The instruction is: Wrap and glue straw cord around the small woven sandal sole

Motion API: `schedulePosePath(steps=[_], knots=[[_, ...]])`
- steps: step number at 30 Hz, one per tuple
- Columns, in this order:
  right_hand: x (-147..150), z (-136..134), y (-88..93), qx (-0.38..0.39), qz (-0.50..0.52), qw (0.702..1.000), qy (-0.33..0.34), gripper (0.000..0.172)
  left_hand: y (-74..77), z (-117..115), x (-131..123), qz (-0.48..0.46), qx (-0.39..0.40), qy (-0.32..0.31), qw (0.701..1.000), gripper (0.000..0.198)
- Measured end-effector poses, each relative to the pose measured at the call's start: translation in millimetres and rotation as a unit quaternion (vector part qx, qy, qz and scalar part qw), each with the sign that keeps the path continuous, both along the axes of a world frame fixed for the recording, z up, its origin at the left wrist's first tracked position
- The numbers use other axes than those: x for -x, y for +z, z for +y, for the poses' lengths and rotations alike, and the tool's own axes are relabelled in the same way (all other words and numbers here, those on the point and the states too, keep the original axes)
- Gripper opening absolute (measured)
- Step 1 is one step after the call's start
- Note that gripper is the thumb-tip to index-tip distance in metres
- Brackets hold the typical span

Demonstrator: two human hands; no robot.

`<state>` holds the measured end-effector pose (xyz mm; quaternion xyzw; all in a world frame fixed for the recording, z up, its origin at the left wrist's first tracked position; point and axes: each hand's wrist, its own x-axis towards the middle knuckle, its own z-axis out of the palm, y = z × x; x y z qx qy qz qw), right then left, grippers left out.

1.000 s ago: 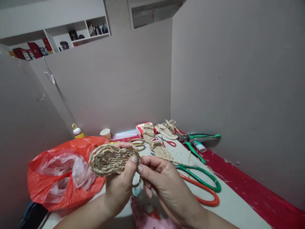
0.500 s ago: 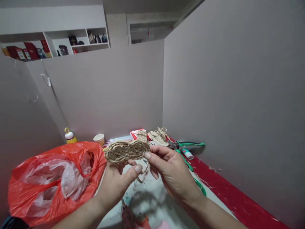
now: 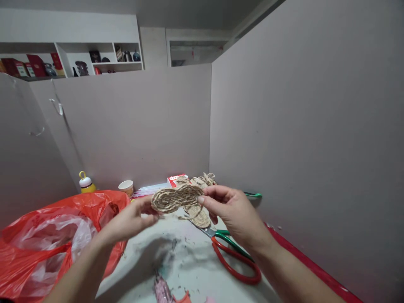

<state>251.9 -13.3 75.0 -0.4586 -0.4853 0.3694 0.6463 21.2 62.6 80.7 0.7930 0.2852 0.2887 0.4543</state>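
A braided straw sole, shaped like a small shoe sole, is held up above the table. My right hand pinches its right end between thumb and fingers. My left hand supports the left end with its fingers, whose tips are partly hidden behind it, while the thumb stands apart below. A loose cord end hangs under the sole. Behind and below it lies a second woven straw sole. Scissors with one red and one green handle lie on the table, partly covered by my right hand and forearm.
A red plastic bag is at left, near a yellow bottle and a paper cup. Straw cords and a red-and-white box sit at the back. A pink-handled tool lies in front. Grey partitions enclose the table.
The sole has shifted right and turned slightly. My left hand has moved left, its thumb farther from my right hand. The red-handled scissors and second sole have come into view.
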Motion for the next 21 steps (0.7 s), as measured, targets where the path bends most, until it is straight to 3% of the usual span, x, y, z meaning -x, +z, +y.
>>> schedulePosePath(steps=[2,4,5,6,9,13,17,21], knots=[[-6.6,-1.2,3.1,0.032,-0.047,0.998,0.017,0.015,3.1,12.0,8.0,-0.017,-0.065,0.131,0.989,0.028],[-8.6,-2.0,3.2,0.062,-0.092,0.993,0.046,0.011,6.4,14.9,11.5,-0.046,-0.149,0.266,0.951,0.029],[-7.6,-2.5,2.4,0.076,-0.113,0.989,0.065,0.009,8.0,12.4,10.9,-0.055,-0.168,0.287,0.942,0.027],[-5.5,-3.0,1.1,0.088,-0.131,0.984,0.085,0.008,9.4,7.5,8.7,-0.070,-0.153,0.270,0.948,0.024],[4.7,-6.0,-3.3,0.113,-0.176,0.968,0.140,0.010,10.3,-14.4,-4.7,-0.088,-0.039,0.141,0.985,0.014],[15.0,-11.3,-6.0,0.126,-0.213,0.952,0.182,0.010,3.7,-35.5,-23.4,-0.046,0.052,0.028,0.997,0.016],[14.4,-14.0,-4.2,0.122,-0.238,0.944,0.195,0.008,1.6,-39.2,-28.2,-0.005,0.043,-0.001,0.999,0.017],[9.8,-15.4,1.5,0.130,-0.252,0.940,0.189,0.007,7.6,-35.7,-19.8,0.096,0.024,-0.051,0.994,0.019]])
